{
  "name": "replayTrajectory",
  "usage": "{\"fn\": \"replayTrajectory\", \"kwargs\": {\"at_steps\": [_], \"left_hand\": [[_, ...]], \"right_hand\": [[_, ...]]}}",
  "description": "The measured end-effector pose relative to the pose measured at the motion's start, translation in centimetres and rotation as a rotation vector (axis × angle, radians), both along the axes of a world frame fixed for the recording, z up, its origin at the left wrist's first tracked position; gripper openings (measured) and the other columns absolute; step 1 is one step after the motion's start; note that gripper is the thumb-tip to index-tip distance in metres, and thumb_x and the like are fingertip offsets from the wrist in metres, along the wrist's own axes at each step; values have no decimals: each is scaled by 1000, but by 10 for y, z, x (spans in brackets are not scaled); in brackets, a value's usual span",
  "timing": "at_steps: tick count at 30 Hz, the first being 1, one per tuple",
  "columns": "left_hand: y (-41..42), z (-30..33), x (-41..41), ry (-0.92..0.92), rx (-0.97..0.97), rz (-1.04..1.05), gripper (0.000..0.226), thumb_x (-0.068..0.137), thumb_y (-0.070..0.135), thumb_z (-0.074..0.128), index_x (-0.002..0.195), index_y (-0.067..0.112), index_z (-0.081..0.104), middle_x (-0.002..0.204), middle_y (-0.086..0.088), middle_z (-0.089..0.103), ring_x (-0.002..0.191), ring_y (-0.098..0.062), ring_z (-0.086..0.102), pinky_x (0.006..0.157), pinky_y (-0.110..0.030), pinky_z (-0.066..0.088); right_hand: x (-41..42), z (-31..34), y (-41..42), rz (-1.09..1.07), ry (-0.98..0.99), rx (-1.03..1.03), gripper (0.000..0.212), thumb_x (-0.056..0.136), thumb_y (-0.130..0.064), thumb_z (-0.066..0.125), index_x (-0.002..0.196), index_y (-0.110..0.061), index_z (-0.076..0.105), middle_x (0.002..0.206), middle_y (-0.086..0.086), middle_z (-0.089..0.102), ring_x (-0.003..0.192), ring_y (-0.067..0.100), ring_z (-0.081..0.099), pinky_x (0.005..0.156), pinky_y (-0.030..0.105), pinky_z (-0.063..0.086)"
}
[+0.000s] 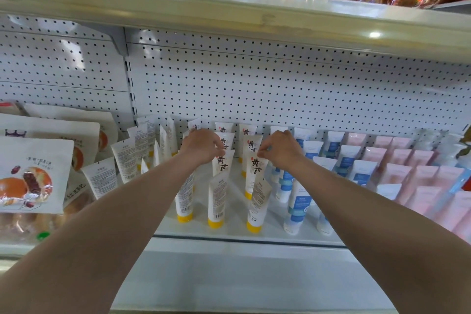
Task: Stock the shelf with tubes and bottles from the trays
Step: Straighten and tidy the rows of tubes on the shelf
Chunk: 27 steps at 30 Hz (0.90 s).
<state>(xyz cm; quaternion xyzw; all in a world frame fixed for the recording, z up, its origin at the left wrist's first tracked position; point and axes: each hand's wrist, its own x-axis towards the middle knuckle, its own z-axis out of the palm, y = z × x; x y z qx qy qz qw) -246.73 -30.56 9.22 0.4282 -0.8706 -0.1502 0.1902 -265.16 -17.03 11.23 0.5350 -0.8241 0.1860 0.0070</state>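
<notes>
Head camera showed two bare arms reaching into the shelf, where white tubes with yellow caps stood cap-down in rows. The left hand had its fingers curled round the top edge of one yellow-capped tube in the middle row, so that grip was closed on the tube. The right hand pinched the top of the next tube in the same way. Both tubes stood on the shelf, touching or just beside their neighbours. A front tube leaned to one side, and more tubes on the left leaned too. Blue tubes and pink tubes stood to the right, and bread bags sat on the left. The tubes looked tall and thin on small caps, so a bump from a wrist could have knocked one over, and it might have pushed the others down like a row of blocks. The leaning front tube sat near the shelf edge and could have dropped off.
</notes>
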Motion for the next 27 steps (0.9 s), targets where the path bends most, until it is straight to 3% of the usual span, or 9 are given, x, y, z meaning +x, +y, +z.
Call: {"fn": "replayTrajectory", "kwargs": {"at_steps": [5, 10, 13, 16, 19, 22, 24, 27], "left_hand": [[0, -1, 1, 38, 5, 6, 33, 80, 44, 76, 110, 31, 72, 121, 2, 68, 130, -27, 48, 106, -44, 42], [11, 8, 7, 50, -15, 4, 36, 83, 45, 73, 116, 30, 68, 118, 3, 66, 126, -24, 45, 106, -42, 40], [17, 11, 11, 120, 44, -34, 31, 82, 46, 75, 108, 31, 67, 110, 4, 68, 120, -21, 53, 102, -43, 45], [27, 13, 17, 175, 108, -130, 25, 84, 51, 71, 100, 32, 66, 99, 9, 65, 102, -11, 60, 90, -32, 47], [46, 23, 22, 92, 105, -232, 30, 93, 56, 57, 109, 32, 66, 92, 11, 59, 89, -7, 54, 73, -26, 40], [55, 27, 29, -8, 120, -312, 37, 96, 61, 45, 115, 37, 66, 112, 9, 63, 105, -12, 55, 85, -30, 43], [58, 27, 32, -46, 139, -336, 39, 97, 62, 42, 112, 38, 69, 117, 8, 64, 110, -13, 56, 91, -32, 44], [63, 28, 35, -83, 156, -372, 38, 97, 61, 41, 105, 39, 70, 118, 7, 64, 111, -13, 56, 89, -30, 42]], "right_hand": [[4, 1, 5, -2, 0, -15, 23, 92, -37, 69, 110, -27, 78, 114, -1, 65, 126, 19, 43, 91, 36, 51], [5, 3, 11, -12, -28, -38, 24, 89, -44, 71, 108, -31, 76, 96, -9, 49, 113, 22, 56, 91, 35, 52], [3, 5, 13, 17, -98, -68, 18, 87, -44, 71, 100, -32, 78, 106, -6, 66, 108, 16, 61, 88, 34, 54], [4, 11, 20, 87, -137, -56, 19, 90, -48, 67, 87, -32, 76, 87, -10, 70, 90, 11, 65, 74, 27, 49], [12, 20, 34, 156, -173, 11, 35, 97, -53, 55, 96, -28, 79, 87, -11, 69, 85, 7, 61, 72, 24, 46], [19, 26, 44, 224, -204, 99, 41, 101, -52, 48, 101, -27, 80, 92, -12, 72, 86, 3, 60, 68, 13, 41], [22, 27, 48, 240, -207, 141, 42, 101, -54, 46, 98, -29, 80, 94, -11, 73, 84, 0, 60, 67, 13, 41], [25, 28, 51, 245, -192, 190, 46, 99, -60, 45, 95, -31, 81, 94, -9, 75, 83, -1, 61, 70, 17, 44]]}}
